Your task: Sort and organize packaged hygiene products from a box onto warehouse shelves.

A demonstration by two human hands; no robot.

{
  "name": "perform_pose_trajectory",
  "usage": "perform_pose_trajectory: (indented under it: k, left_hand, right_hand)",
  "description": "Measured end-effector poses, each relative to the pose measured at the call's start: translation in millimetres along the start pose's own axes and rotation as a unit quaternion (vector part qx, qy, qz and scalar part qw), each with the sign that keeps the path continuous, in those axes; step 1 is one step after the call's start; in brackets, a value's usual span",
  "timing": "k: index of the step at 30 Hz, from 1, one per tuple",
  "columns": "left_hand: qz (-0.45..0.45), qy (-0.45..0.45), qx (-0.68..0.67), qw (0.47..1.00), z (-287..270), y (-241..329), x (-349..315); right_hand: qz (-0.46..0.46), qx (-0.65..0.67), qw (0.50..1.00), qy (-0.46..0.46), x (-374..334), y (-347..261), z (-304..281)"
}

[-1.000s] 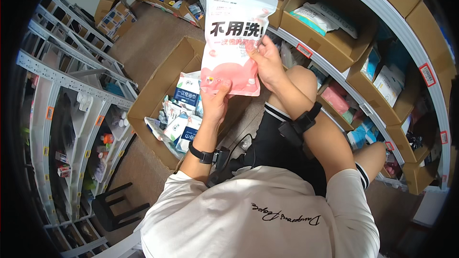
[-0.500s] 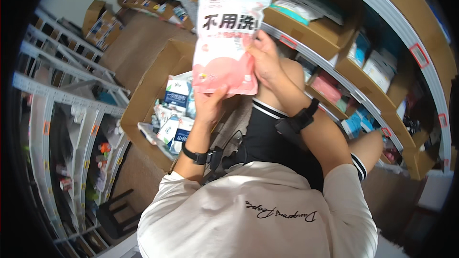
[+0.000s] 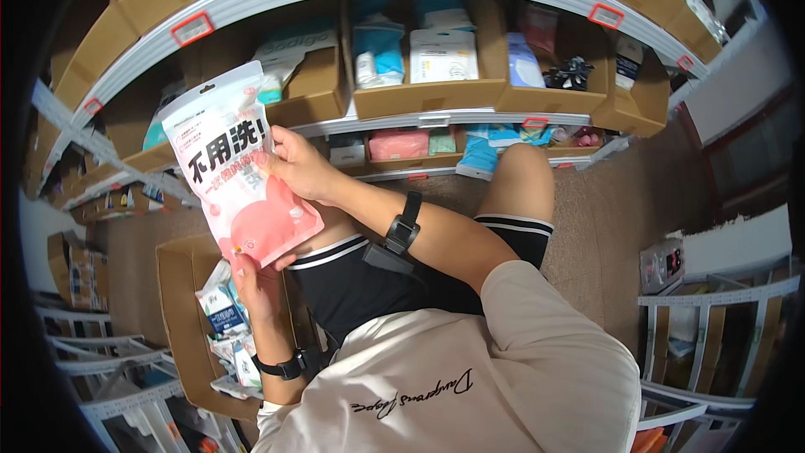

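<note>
Both my hands grip a pink and white pouch (image 3: 243,172) with a hang hole at its top, held tilted in front of the shelves. My right hand (image 3: 293,166) pinches its right edge about halfway down, thumb on the front. At the bottom edge, my left hand (image 3: 256,283) holds it with the thumb in front; the other fingers are partly behind it. Below and left of the pouch stands an open cardboard box (image 3: 180,319) on the floor. Several white and blue packets (image 3: 225,315) lie inside that box.
Ahead, a metal shelf (image 3: 386,129) carries cardboard bins (image 3: 428,101) of bagged goods. A pink package (image 3: 398,144) and blue packages (image 3: 482,151) sit on the lower level. More racks stand at the left and at the right (image 3: 721,294). My bent knee (image 3: 520,176) rises near the lower shelf.
My view has swung right, so the shelf bins now lie straight ahead. The pouch and both hands appear further left and lower, with the pouch tilted more. Both hands still hold it.
</note>
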State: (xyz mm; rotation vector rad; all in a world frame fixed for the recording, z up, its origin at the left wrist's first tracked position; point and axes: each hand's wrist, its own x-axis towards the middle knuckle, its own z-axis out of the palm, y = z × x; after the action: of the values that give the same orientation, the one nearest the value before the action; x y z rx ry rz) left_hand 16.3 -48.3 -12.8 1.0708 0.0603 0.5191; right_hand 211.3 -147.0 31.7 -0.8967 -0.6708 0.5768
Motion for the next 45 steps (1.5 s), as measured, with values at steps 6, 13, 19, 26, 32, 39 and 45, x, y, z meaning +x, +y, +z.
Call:
perform_pose_trajectory:
  k: [6,13,19,26,32,39,45]
  left_hand:
    - [-0.027,-0.115,0.011,0.993,26.1,-26.4,11.6]
    - [-0.053,-0.079,-0.002,0.995,68.0,-33.3,28.9]
    - [-0.095,-0.061,0.15,0.982,113.5,-52.5,63.2]
    - [-0.144,-0.13,0.013,0.981,172.5,-69.0,66.1]
    - [-0.141,-0.194,0.0,0.971,195.0,-79.1,73.0]
    - [-0.138,-0.204,-0.058,0.967,218.7,-76.5,67.5]
    - [-0.129,-0.203,-0.058,0.969,221.3,-80.2,67.4]
  right_hand:
    - [0.001,-0.001,1.0,0.028,-25.0,-28.2,-50.6]
    - [-0.013,-0.013,0.998,0.066,-52.0,-53.3,-83.9]
    - [-0.04,-0.06,0.993,0.093,-84.2,-79.8,-111.2]
    - [-0.034,-0.022,0.99,0.132,-121.5,-109.4,-143.5]
    - [-0.009,-0.201,0.971,0.128,-146.6,-150.7,-161.8]
    - [-0.024,-0.825,0.498,0.267,-210.2,-243.9,-316.6]
    - [-0.027,-0.863,0.457,0.212,-225.9,-237.4,-332.0]
